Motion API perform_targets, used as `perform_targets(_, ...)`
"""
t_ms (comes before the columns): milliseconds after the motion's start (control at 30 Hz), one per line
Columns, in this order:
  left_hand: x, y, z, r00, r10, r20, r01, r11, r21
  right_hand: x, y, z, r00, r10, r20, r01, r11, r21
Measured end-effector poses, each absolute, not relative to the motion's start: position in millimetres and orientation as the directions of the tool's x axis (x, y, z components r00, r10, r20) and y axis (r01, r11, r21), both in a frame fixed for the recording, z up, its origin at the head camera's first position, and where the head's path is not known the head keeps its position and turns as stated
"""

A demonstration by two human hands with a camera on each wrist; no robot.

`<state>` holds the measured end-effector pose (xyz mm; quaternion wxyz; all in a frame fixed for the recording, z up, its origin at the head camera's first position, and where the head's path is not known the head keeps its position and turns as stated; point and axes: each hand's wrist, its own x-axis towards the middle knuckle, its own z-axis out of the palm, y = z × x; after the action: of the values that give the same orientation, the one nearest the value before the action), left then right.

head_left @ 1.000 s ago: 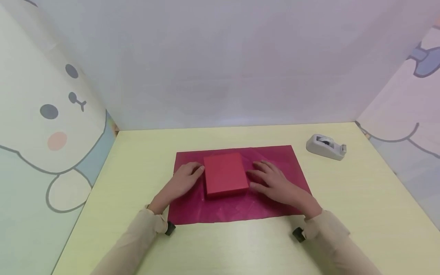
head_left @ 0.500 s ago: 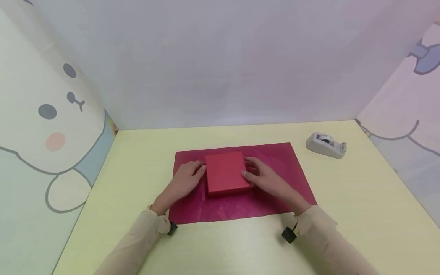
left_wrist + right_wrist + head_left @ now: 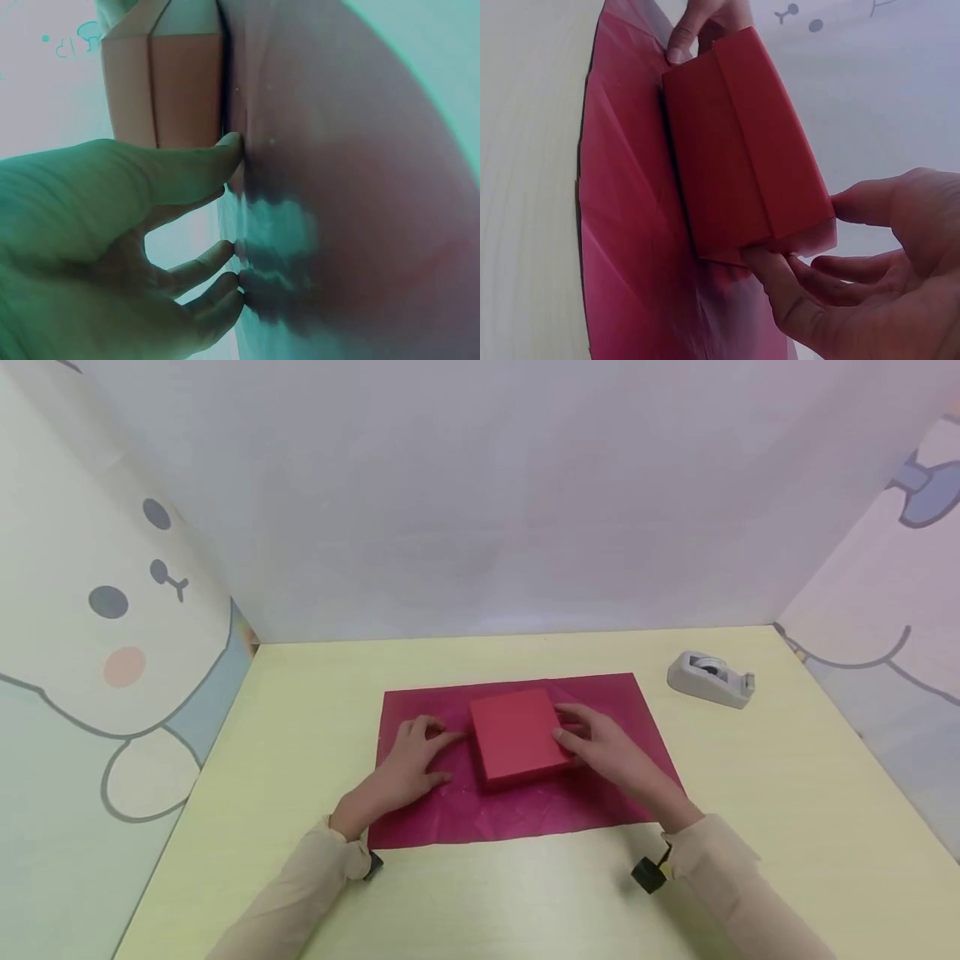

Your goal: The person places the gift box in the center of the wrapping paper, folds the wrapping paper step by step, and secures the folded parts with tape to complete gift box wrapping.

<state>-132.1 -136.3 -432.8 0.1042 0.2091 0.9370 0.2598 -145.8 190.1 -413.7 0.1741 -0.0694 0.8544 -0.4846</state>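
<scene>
A square red box with a lid lies on a sheet of dark pink-red paper spread on the table. My right hand grips the box at its right side, thumb on the top edge. In the right wrist view, the fingers of that hand bend around the near end of the box. To the left of the box, my left hand touches the paper with its fingertips, thumb spread apart from the fingers. The left wrist view shows its fingertips down on the paper, with the box just beyond.
A grey tape dispenser stands at the back right of the pale yellow table. A plain wall closes off the back, and panels with cartoon figures flank the table on both sides.
My right hand has come onto the box's right side and taken hold of it. The box has slid right, apart from my left hand, whose thumb and fingers have spread on the paper.
</scene>
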Motion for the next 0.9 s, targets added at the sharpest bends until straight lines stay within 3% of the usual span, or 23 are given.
perform_targets(333, -132, -138, -436, -0.878, 0.472, -0.072, 0.375, 0.775, 0.508, -144, 202, -410, -0.954, -0.22, -0.204, 0.044, 0.571, -0.82)
perform_targets(900, -131, -136, -436, -0.885, 0.459, -0.073, 0.358, 0.774, 0.522, -138, 188, -415, -0.957, -0.218, -0.192, 0.057, 0.504, -0.862)
